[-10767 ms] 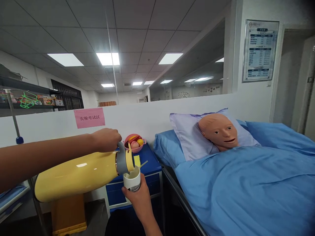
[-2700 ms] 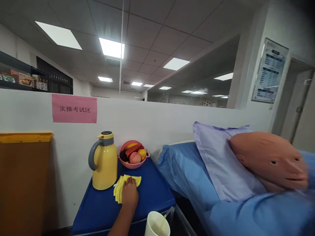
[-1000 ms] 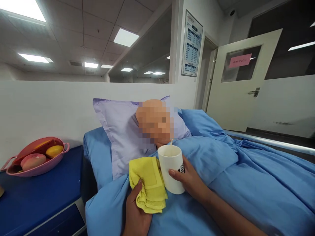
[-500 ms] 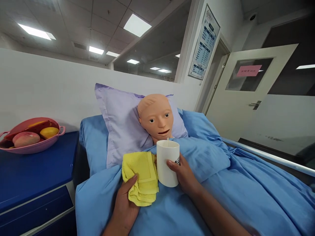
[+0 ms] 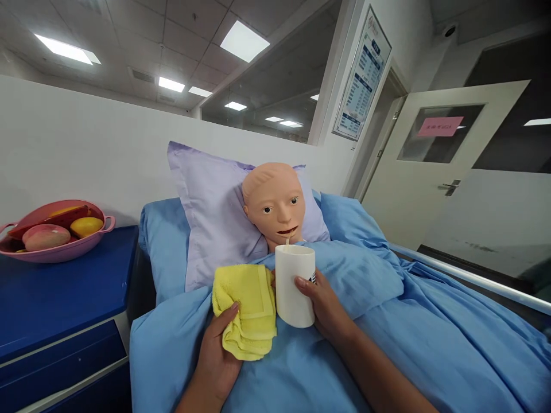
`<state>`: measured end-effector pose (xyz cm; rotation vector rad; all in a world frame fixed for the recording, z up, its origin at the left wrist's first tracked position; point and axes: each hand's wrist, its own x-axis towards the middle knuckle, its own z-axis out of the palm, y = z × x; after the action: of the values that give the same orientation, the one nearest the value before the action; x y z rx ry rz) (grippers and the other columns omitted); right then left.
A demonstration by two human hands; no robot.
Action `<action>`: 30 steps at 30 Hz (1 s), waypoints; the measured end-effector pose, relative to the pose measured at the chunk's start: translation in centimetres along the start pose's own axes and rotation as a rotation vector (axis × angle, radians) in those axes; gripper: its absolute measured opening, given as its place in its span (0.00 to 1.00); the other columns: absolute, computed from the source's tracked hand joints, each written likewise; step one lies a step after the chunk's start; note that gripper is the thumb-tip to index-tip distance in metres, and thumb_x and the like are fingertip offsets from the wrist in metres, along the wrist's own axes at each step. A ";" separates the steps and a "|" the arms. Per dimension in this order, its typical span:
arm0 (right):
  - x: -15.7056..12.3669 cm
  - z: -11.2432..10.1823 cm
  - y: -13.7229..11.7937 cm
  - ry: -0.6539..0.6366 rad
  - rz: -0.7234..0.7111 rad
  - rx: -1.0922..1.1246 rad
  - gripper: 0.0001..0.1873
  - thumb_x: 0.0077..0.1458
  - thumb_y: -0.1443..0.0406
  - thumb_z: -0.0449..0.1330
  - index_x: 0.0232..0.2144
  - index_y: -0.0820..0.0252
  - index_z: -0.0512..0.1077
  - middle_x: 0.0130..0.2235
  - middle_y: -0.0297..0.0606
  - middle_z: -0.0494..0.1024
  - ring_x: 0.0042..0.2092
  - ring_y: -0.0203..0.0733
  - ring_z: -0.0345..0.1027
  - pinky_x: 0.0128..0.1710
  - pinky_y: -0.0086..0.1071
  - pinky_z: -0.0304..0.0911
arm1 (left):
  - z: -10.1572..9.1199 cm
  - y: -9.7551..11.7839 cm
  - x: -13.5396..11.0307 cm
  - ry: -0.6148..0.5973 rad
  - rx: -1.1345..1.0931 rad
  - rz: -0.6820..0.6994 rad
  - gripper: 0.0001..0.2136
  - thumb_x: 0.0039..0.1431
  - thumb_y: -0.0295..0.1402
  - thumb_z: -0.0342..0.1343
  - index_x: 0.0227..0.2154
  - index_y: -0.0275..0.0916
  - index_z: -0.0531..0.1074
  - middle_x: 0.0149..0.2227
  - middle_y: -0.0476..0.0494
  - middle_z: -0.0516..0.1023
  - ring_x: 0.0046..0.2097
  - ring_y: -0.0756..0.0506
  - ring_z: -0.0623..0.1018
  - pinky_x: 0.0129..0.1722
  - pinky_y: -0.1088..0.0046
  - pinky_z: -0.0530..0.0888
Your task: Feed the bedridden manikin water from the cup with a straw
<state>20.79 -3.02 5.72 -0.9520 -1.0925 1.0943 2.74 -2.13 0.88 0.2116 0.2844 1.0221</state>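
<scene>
My right hand [image 5: 325,301] is closed around a white mug [image 5: 295,292], which stands upright in front of the manikin head's chin. A thin pale straw [image 5: 287,241] sticks out of the mug; its upper end lies near the manikin's mouth, and I cannot tell whether it touches. My left hand [image 5: 219,350] grips a folded yellow towel [image 5: 245,310], thumb on top, just left of the mug. The fingers beneath the towel are hidden. The manikin head [image 5: 275,198] rests on a lilac pillow [image 5: 210,212], with its mouth slightly parted.
A blue quilt [image 5: 387,350] covers the bed below my hands. To the left, a blue bedside cabinet [image 5: 86,292] carries a pink basket [image 5: 64,252] of fruit. A pale bed rail [image 5: 473,278] runs along the right, with a door [image 5: 400,212] beyond.
The straw, upright before, now leans toward the manikin's mouth. The mug and towel stay nearly in place in my hands. The view has shifted slightly.
</scene>
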 end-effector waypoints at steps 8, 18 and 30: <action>-0.2 0.1 0.3 0.051 -0.033 0.044 0.25 0.47 0.52 0.64 0.44 0.59 0.71 0.41 0.46 0.79 0.39 0.52 0.74 0.35 0.40 0.70 | -0.6 0.0 0.0 -0.045 -0.032 -0.014 0.20 0.59 0.24 0.51 0.54 0.35 0.68 0.48 0.38 0.78 0.52 0.40 0.75 0.61 0.58 0.64; -0.4 1.1 -0.5 0.139 -0.026 0.128 0.24 0.48 0.50 0.62 0.43 0.58 0.71 0.43 0.44 0.80 0.42 0.54 0.74 0.37 0.42 0.71 | -0.7 -0.1 -0.2 0.016 0.035 0.027 0.23 0.58 0.24 0.53 0.57 0.33 0.64 0.50 0.36 0.76 0.54 0.39 0.74 0.60 0.56 0.65; -0.3 0.7 0.4 0.137 -0.034 0.048 0.31 0.45 0.51 0.66 0.49 0.58 0.68 0.40 0.42 0.79 0.39 0.50 0.74 0.36 0.40 0.70 | -0.9 -0.2 -0.4 -0.003 0.031 0.018 0.25 0.58 0.25 0.53 0.59 0.33 0.61 0.50 0.36 0.77 0.54 0.38 0.74 0.59 0.56 0.66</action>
<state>19.98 -3.19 5.45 -0.9525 -0.9635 1.0082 2.38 -2.53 0.08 0.2440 0.2963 1.0352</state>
